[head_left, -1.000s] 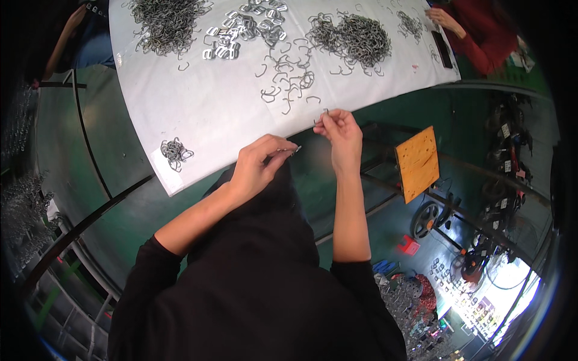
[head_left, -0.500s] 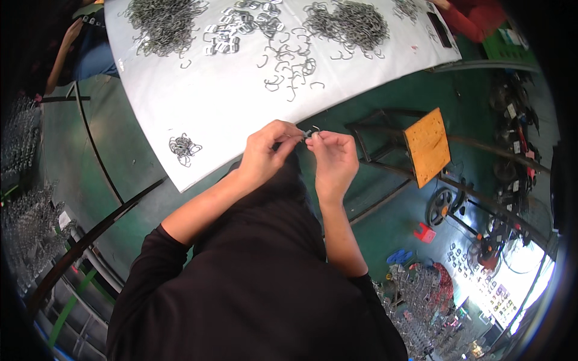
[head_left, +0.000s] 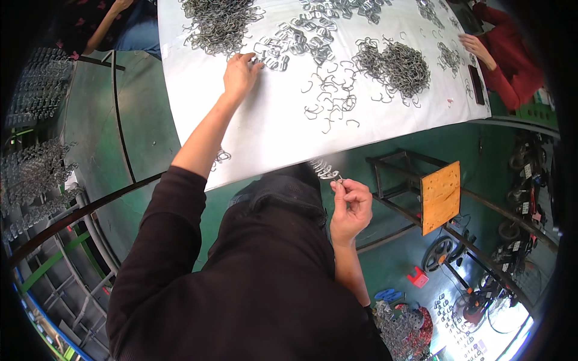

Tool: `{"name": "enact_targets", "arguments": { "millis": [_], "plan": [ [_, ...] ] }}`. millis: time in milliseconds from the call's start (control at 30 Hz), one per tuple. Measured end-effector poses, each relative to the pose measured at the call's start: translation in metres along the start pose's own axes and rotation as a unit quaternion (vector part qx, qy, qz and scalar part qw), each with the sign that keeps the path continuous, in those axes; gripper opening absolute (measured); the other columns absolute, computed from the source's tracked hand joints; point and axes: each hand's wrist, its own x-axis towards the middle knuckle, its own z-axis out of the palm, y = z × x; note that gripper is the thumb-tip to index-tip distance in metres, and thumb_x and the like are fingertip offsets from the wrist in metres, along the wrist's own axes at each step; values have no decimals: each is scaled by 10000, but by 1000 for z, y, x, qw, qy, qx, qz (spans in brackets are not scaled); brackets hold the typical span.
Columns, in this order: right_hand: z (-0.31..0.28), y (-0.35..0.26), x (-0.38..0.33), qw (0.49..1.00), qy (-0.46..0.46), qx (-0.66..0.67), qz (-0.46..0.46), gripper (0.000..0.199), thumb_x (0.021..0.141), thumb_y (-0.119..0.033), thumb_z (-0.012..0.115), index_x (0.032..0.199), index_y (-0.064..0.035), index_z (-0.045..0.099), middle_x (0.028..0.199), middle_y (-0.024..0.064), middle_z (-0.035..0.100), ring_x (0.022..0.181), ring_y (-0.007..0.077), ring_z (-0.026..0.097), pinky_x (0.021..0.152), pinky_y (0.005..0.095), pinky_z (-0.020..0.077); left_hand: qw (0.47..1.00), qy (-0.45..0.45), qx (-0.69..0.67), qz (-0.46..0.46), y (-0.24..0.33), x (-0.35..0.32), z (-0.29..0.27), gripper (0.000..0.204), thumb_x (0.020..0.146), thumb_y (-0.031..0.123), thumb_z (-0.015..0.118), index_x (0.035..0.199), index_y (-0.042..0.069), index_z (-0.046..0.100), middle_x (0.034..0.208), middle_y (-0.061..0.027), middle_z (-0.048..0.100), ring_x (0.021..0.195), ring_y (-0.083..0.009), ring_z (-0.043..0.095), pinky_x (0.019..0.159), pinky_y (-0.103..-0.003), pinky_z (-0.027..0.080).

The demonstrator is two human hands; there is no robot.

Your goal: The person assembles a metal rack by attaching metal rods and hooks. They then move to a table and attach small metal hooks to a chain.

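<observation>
My left hand (head_left: 239, 78) reaches over the white table to the near edge of a heap of flat silver metal buckles (head_left: 295, 41). Its thumb and forefinger close on one buckle (head_left: 254, 59) there. In front of the table edge, my right hand (head_left: 350, 210) pinches a small bent wire hook (head_left: 337, 178) between thumb and fingertips. A row of repeated pale wire curves (head_left: 322, 168) runs up and left from it; whether this is one hook smeared by motion or several, I cannot tell. Loose wire hooks (head_left: 332, 90) lie scattered on the table between both hands.
Dense heaps of dark wire pieces (head_left: 220, 24) and wire hooks (head_left: 400, 67) cover parts of the white table (head_left: 271, 129). A dark phone-like slab (head_left: 476, 84) lies near its right edge. Co-workers sit at far left and right. A wooden-topped stool (head_left: 441, 197) stands at right.
My hands, together before, are now apart. The left went forward and left to the buckles; the right moved down and slightly right with the hook. The view has shifted too.
</observation>
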Motion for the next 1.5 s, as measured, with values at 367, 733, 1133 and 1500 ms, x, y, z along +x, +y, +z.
{"name": "enact_targets", "arguments": {
  "millis": [367,733,1133,1500],
  "plan": [
    [3,12,-5,997,-15,-56,-42,242,780,119,667,772,-23,471,864,116,628,728,162,627,642,258,537,948,-173,-264,-41,69,-55,-27,110,802,87,671,891,30,638,824,-73,685,775,-155,648,691,-288,512],
    [13,15,-13,997,-21,-74,-31,188,832,88,633,828,-18,478,894,110,625,769,151,648,673,254,544,887,-286,-362,-2,166,-148,-105,153,836,32,656,987,25,676,848,-88,707,673,-128,645,634,-255,521],
    [11,23,-9,987,-43,-131,-86,180,805,94,650,880,-18,530,918,102,616,741,146,621,601,247,529,908,-247,-337,26,166,-159,-103,145,794,-44,661,922,21,684,915,-83,680,788,-168,662,687,-271,526],
    [22,110,149,891,-120,-424,-108,218,859,-168,624,1034,-43,590,981,108,579,810,288,614,715,406,497,895,-243,-368,67,162,-158,-95,179,779,-39,674,940,39,670,909,-103,658,843,-262,654,717,-329,528]
  ]
}}
